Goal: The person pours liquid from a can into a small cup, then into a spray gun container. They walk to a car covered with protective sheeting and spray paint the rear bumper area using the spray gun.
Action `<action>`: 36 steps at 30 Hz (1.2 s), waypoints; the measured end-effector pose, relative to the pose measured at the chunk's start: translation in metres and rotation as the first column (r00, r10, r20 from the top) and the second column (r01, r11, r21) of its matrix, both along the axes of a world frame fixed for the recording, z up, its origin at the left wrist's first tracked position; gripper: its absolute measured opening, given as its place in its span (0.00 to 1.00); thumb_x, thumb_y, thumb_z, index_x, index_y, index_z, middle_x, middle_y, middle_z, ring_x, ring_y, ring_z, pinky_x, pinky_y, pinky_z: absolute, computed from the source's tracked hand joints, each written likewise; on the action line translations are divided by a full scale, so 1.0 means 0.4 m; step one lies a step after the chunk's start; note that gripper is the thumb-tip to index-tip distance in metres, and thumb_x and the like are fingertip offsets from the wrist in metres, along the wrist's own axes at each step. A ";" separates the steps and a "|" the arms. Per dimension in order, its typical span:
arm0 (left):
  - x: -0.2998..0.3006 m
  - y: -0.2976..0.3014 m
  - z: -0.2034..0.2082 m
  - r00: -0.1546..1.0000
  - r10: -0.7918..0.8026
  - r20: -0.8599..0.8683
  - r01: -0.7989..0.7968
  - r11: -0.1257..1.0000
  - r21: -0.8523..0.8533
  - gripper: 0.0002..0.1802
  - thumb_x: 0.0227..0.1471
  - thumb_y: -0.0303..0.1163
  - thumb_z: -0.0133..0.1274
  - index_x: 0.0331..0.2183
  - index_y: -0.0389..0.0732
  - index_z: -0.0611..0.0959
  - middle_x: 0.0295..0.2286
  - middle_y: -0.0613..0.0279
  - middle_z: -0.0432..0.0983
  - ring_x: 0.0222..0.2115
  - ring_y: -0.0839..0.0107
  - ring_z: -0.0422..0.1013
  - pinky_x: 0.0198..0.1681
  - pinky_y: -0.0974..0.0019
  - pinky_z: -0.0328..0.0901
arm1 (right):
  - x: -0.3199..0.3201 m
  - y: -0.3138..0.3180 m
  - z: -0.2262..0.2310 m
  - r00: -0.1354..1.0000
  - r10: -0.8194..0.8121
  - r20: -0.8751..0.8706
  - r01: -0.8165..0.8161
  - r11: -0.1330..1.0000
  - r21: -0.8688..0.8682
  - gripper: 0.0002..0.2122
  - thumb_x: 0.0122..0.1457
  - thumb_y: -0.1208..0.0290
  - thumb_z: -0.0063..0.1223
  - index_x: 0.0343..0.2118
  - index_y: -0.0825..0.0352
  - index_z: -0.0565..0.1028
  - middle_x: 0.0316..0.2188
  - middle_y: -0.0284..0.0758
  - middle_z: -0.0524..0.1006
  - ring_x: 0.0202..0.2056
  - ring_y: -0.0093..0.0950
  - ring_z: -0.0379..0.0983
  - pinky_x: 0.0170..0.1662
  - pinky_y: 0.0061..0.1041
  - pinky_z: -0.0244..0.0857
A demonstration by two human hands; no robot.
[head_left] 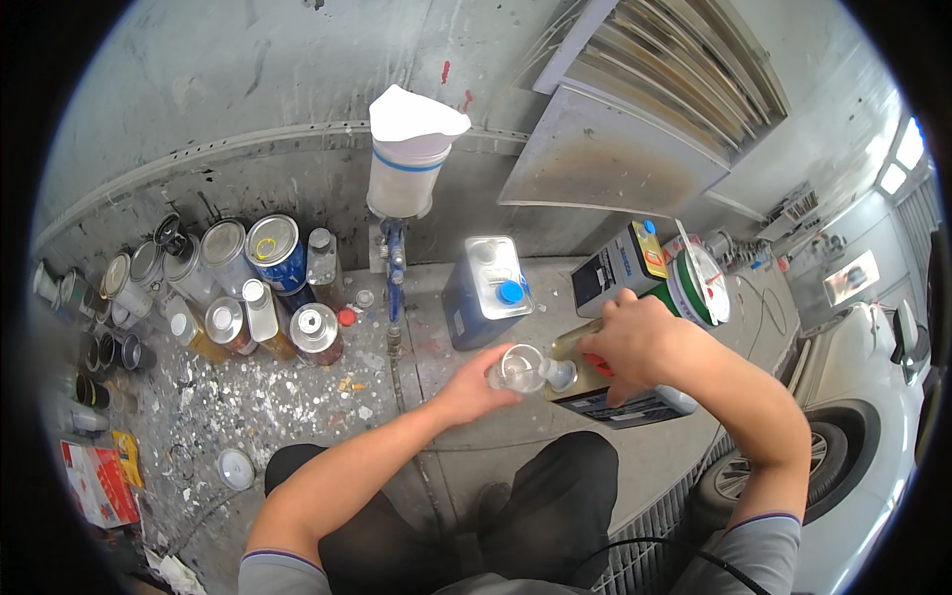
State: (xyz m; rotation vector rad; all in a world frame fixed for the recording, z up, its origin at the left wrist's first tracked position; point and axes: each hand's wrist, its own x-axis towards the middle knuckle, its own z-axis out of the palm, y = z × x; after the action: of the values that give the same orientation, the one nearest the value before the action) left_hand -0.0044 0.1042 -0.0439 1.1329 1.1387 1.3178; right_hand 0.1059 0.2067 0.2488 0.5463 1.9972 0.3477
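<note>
The clear plastic cup [520, 369] sits in your left hand [474, 389], fingers curled around its near side, held over the paint-spattered floor [278, 397] just beside the tilted can. Whether anything is in the cup is hard to tell; its wall is transparent and glare washes it out.

At the far left, a cluster of round tins and bottles [228, 288] stands against the wall; the ones nearest the rim blur into the dark edge of the view. A red carton [94, 481] lies cut off at the lower left. A loose round lid [236, 468] rests near your left knee.

In the middle, a spray gun [397, 268] with a white cup [409, 159] stands upright, and a blue rectangular can with a blue cap [486, 290] stands behind the cup.

Your right hand [635, 342] clamps down over the top of the tilted rectangular can [610, 402], its spout end touching the cup's rim; the hand hides most of the can's top. Behind it, a dark can [620, 268] and a green-rimmed round tin [699, 288] are partly hidden. At the right edge, a white car [863, 387] is cut off.
</note>
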 end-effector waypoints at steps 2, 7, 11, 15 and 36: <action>0.002 0.008 0.006 0.998 0.023 0.053 -0.024 1.000 0.008 0.47 0.47 0.23 0.72 0.67 0.39 0.71 0.58 0.61 0.74 0.59 0.69 0.70 0.59 0.63 0.70 | 0.108 0.039 -0.002 0.971 -0.024 -0.238 0.009 0.998 -0.067 0.41 0.46 0.45 0.76 0.66 0.42 0.73 0.53 0.43 0.75 0.57 0.47 0.71 0.57 0.40 0.73; -0.038 -0.006 0.024 0.993 0.102 0.065 -0.101 0.995 -0.025 0.46 0.45 0.28 0.74 0.65 0.37 0.74 0.58 0.56 0.74 0.61 0.65 0.70 0.65 0.62 0.63 | 0.358 0.163 -0.234 0.716 -0.247 -0.653 0.136 0.967 -0.216 0.43 0.46 0.41 0.74 0.67 0.44 0.72 0.55 0.48 0.75 0.58 0.51 0.71 0.58 0.44 0.71; -0.054 -0.035 0.094 0.985 0.116 0.131 -0.096 0.985 -0.146 0.44 0.48 0.23 0.71 0.66 0.40 0.73 0.60 0.60 0.72 0.60 0.69 0.70 0.62 0.61 0.70 | 0.470 0.294 -0.523 0.431 -0.483 -0.762 0.429 0.853 -0.298 0.45 0.45 0.37 0.73 0.68 0.45 0.71 0.56 0.50 0.75 0.59 0.52 0.71 0.59 0.45 0.71; -0.079 -0.073 0.120 0.979 0.193 0.065 -0.174 0.960 -0.218 0.45 0.49 0.21 0.70 0.67 0.43 0.71 0.62 0.63 0.69 0.61 0.69 0.70 0.61 0.61 0.71 | 0.418 0.433 -0.696 0.202 -0.392 -0.897 0.615 0.764 -0.195 0.46 0.45 0.39 0.73 0.69 0.47 0.69 0.53 0.53 0.77 0.54 0.55 0.74 0.58 0.46 0.71; -0.148 -0.106 0.100 0.922 0.378 0.089 -0.347 0.905 -0.246 0.49 0.48 0.14 0.68 0.69 0.38 0.66 0.62 0.61 0.71 0.62 0.68 0.69 0.65 0.59 0.68 | 0.090 0.424 -0.778 -0.095 -0.202 -0.975 0.338 0.915 -0.223 0.45 0.59 0.42 0.64 0.74 0.61 0.59 0.68 0.65 0.60 0.62 0.60 0.69 0.59 0.49 0.71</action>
State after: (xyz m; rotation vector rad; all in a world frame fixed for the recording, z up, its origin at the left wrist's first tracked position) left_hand -0.0636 0.0619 -0.0039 0.6716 1.4048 1.4771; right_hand 0.1421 0.3763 -0.0623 1.6498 3.1847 -0.4658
